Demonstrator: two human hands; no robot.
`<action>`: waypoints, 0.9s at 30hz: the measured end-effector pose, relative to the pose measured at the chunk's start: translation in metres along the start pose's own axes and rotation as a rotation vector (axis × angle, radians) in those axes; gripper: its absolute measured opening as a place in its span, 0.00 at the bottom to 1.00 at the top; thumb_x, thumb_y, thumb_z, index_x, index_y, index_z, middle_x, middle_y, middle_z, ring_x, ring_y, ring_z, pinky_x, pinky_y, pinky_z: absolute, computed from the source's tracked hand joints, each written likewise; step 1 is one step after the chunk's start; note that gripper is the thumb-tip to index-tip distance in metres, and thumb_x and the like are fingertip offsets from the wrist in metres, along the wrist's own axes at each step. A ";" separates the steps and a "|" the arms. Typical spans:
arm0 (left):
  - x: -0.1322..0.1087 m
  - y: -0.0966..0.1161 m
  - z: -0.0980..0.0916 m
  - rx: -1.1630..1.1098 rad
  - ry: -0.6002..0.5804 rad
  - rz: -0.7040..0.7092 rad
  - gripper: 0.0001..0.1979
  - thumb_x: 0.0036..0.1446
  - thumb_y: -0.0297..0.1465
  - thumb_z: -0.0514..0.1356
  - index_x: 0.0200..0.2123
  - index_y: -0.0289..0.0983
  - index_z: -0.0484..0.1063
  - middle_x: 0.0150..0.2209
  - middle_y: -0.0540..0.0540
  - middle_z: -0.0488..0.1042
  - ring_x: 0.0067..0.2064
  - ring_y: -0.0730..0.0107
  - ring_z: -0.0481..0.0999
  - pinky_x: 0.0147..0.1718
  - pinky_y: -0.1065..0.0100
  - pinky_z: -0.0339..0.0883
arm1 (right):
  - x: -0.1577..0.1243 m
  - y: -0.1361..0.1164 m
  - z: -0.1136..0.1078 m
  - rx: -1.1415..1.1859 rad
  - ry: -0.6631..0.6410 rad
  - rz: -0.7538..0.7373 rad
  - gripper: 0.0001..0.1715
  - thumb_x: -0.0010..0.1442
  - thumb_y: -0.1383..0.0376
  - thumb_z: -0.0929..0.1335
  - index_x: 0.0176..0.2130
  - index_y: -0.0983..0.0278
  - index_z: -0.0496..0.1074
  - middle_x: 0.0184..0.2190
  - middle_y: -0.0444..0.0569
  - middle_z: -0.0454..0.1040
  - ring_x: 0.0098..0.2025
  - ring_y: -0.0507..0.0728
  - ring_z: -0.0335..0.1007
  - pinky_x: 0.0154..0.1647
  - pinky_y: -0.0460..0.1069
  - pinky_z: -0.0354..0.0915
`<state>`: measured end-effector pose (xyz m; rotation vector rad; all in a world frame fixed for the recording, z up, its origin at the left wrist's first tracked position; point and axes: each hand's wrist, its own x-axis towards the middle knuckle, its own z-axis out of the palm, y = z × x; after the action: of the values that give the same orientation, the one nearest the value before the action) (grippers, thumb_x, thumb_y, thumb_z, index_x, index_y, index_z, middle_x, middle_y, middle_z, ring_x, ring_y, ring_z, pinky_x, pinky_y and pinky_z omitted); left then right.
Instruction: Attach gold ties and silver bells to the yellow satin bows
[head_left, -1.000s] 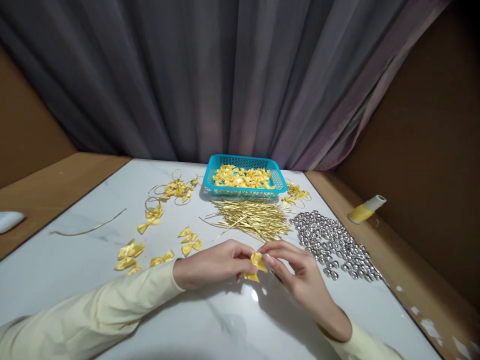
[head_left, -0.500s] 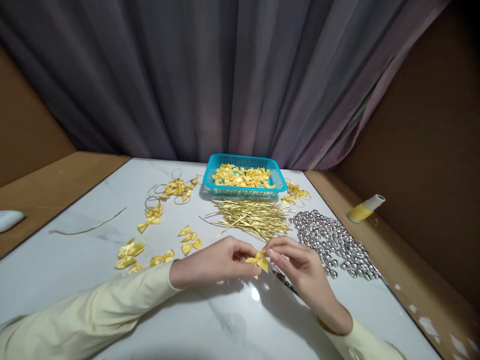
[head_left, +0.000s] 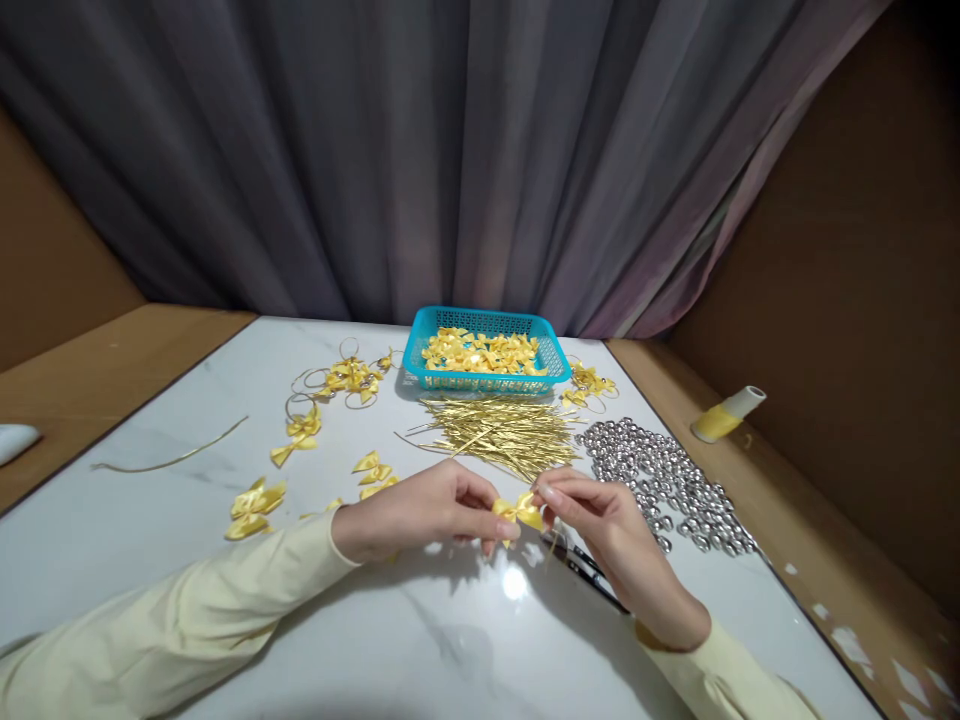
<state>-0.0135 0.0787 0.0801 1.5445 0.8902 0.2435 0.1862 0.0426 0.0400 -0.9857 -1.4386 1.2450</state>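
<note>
My left hand (head_left: 442, 510) pinches a yellow satin ribbon bow (head_left: 519, 512) between thumb and fingers at its left loop. At the bow's right end the thumb and fingertips of my right hand (head_left: 600, 520) are closed. A thin gold strand (head_left: 553, 543) hangs below those right fingers; where it joins the bow is hidden. Beneath my right hand lies a dark-handled tool (head_left: 592, 575), partly covered. Just beyond both hands is a pile of gold twist ties (head_left: 502, 435). More loose yellow bows (head_left: 255, 508) lie left, some hidden behind my left forearm.
A blue plastic basket (head_left: 487, 382) of yellow bows stands at the back. Many silver beads (head_left: 660, 475) spread out at right. Bows with looped ties (head_left: 352, 380) lie back left, others (head_left: 592, 382) right of the basket. A white and yellow tube (head_left: 727, 413) stands beyond the table's right edge.
The bow has turned more level between my hands and sits slightly higher. My right fingers have shifted at its right end, uncovering more of the dark tool and the hanging gold strand.
</note>
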 end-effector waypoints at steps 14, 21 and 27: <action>0.009 -0.006 -0.001 -0.414 0.045 -0.084 0.17 0.54 0.40 0.58 0.35 0.31 0.76 0.39 0.37 0.76 0.42 0.63 0.74 0.43 0.63 0.65 | -0.011 0.024 0.010 -1.111 -0.082 -1.066 0.15 0.57 0.80 0.57 0.39 0.82 0.70 0.41 0.69 0.70 0.46 0.67 0.65 0.37 0.59 0.70; 0.009 -0.008 -0.002 -0.351 0.109 -0.002 0.11 0.49 0.34 0.62 0.33 0.33 0.76 0.34 0.44 0.76 0.34 0.71 0.71 0.39 0.67 0.63 | -0.011 0.023 0.015 -1.147 -0.149 -0.993 0.16 0.56 0.80 0.59 0.43 0.80 0.69 0.47 0.67 0.68 0.53 0.68 0.60 0.42 0.58 0.70; 0.010 -0.004 -0.002 -0.237 0.140 0.014 0.09 0.50 0.33 0.60 0.30 0.33 0.76 0.28 0.46 0.75 0.30 0.73 0.70 0.34 0.69 0.63 | -0.013 0.018 0.016 -0.797 -0.062 -0.910 0.19 0.54 0.81 0.60 0.45 0.75 0.67 0.43 0.63 0.70 0.49 0.62 0.64 0.43 0.56 0.68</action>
<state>-0.0096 0.0863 0.0730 1.3260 0.9244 0.4559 0.1728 0.0295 0.0203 -0.6070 -2.1385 0.0136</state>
